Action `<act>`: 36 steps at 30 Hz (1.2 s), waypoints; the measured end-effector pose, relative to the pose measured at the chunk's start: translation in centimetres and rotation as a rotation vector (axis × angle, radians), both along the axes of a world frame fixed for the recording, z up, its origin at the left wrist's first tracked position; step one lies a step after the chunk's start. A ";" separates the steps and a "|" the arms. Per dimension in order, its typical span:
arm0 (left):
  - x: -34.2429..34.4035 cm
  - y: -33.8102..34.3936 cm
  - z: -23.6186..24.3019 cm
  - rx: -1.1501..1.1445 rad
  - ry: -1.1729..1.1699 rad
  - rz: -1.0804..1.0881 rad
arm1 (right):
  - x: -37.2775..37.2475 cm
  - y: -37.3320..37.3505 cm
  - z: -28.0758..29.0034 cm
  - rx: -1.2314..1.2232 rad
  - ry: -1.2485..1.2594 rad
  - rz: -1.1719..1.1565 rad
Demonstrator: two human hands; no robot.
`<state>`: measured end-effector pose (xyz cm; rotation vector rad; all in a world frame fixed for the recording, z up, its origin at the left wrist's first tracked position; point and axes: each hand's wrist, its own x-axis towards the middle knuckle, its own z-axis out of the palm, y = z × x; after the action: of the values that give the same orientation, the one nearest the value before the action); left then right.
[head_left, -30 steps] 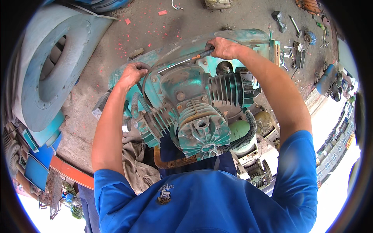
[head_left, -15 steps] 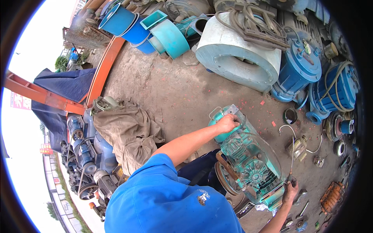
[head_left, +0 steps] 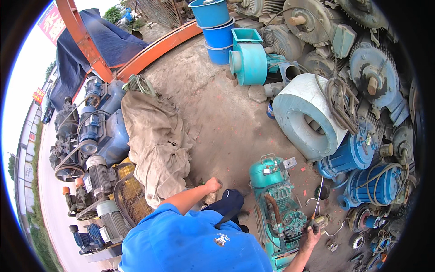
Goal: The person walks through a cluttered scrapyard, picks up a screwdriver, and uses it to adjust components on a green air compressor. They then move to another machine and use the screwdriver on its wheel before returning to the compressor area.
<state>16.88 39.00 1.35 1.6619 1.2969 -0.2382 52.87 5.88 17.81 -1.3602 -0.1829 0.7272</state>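
A green air compressor (head_left: 272,195) with a rounded tank end, finned cylinder and grey box (head_left: 289,163) stands on the ground, right of my legs. My right hand (head_left: 310,235) is closed beside its near right side. It grips the handle of a long, thin-shafted screwdriver (head_left: 318,197), whose pale shaft points up and away. My left hand (head_left: 213,184) is closed in a fist over my dark-trousered leg, apart from the compressor. Its curled fingers hide whatever may be inside them. A brown curved pipe (head_left: 273,209) runs along the compressor's left side.
A crumpled tan cover (head_left: 156,145) lies left, beside several motors and compressors (head_left: 97,181). Beyond are blue drums (head_left: 218,43), a turquoise blower (head_left: 251,63) and a white ring-shaped housing (head_left: 301,118). Blue pumps (head_left: 349,156) and loose parts (head_left: 358,240) lie right; an orange beam (head_left: 158,52) crosses behind.
My left hand has left the compressor's far end and drawn back leftward over my leg. My right hand still grips the screwdriver. The view has turned, showing more of the left side.
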 end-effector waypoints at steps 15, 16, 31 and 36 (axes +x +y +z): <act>-3.0 8.5 1.5 0.108 0.039 -0.160 | -6.5 16.0 2.4 -0.006 -0.015 0.147; -3.5 10.0 1.0 0.069 0.024 -0.100 | -6.8 18.3 3.0 -0.013 0.002 0.163; -13.7 17.9 5.2 -0.228 -0.180 0.895 | -11.9 54.6 6.0 0.027 0.230 0.634; -14.1 20.6 5.6 -0.282 -0.087 1.048 | -14.8 62.6 2.9 -0.150 0.176 0.860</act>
<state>2.81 59.63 7.00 0.6015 1.7853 0.2716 38.04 68.46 20.73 -1.3325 -0.6013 1.5955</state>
